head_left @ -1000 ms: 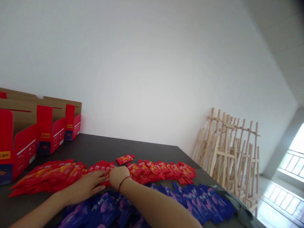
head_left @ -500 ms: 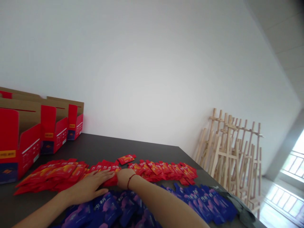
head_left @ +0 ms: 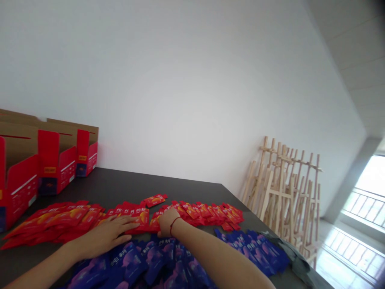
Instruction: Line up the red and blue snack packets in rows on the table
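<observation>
Our open left hand (head_left: pixel 104 237) rests on red sachets (head_left: pixel 72 220); our right hand (head_left: pixel 169 221), at its three o'clock, curls, hold unclear. We should press lightly.

Dark table (head_left: pixel 132 182) bearing red packets (head_left: pixel 66 220), blue packets (head_left: pixel 252 249), boxes (head_left: pixel 61 168).

The bare right hand (head_left: pixel 167 220), ringed at the wrist by a thin red cord (head_left: pixel 172 225), has been shifted rightward along the glossy red-and-orange packets (head_left: pixel 141 216). More packet fronts have been uncovered between it and the bare left hand (head_left: pixel 110 233).
</observation>
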`<action>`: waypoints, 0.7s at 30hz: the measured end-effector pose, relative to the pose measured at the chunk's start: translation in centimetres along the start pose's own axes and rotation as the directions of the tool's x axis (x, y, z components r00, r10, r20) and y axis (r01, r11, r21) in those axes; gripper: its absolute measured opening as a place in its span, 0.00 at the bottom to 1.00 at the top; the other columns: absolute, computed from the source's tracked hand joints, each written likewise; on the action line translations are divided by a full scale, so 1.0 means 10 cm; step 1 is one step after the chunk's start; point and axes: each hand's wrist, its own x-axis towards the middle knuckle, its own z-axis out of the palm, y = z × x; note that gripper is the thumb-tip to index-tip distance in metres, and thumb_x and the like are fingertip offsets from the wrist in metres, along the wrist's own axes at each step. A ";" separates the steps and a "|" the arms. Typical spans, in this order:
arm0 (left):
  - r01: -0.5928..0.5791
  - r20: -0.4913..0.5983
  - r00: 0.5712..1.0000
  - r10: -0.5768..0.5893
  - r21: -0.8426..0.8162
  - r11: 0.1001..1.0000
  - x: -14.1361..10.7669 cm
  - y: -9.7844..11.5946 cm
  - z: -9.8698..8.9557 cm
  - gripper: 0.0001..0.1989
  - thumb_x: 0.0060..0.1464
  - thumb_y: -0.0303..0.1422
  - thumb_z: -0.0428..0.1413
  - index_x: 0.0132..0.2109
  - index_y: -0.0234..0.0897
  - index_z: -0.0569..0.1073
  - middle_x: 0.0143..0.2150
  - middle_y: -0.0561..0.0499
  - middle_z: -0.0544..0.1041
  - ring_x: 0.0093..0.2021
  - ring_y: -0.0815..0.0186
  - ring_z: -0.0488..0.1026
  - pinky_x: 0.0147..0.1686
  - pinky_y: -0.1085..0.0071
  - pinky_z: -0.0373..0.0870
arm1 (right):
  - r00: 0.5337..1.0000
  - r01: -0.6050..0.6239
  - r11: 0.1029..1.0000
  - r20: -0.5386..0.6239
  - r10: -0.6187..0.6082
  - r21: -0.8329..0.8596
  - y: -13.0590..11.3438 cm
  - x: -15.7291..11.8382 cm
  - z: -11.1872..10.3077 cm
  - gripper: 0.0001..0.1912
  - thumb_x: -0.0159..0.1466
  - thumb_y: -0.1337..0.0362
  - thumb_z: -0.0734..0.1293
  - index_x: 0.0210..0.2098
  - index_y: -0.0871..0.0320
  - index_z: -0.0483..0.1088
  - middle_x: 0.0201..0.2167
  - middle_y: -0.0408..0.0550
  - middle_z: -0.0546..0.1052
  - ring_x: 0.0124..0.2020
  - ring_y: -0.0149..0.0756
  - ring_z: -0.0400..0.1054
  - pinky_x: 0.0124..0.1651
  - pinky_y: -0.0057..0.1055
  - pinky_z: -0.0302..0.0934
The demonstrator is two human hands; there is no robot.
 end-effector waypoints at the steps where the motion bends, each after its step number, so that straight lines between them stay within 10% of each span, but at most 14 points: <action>1: 0.005 0.003 1.000 -0.005 -0.004 1.000 0.00 0.00 0.00 0.24 0.68 0.51 0.51 0.66 0.57 0.72 0.70 0.49 0.72 0.69 0.47 0.68 0.69 0.48 0.64 | 1.000 0.007 1.000 -0.014 -0.007 -0.013 -0.02 -0.01 -0.01 0.26 0.63 0.51 0.73 0.52 0.65 0.80 0.48 0.64 0.83 0.51 0.56 0.78 0.53 0.50 0.73; 21: 0.023 0.022 1.000 -0.022 -0.045 0.999 0.01 0.03 -0.02 0.24 0.68 0.52 0.50 0.66 0.55 0.73 0.70 0.49 0.71 0.70 0.46 0.67 0.70 0.46 0.61 | 0.973 0.066 0.998 -0.222 -0.065 0.001 -0.10 -0.02 0.00 0.10 0.67 0.71 0.67 0.35 0.60 0.82 0.35 0.55 0.85 0.39 0.44 0.80 0.42 0.36 0.72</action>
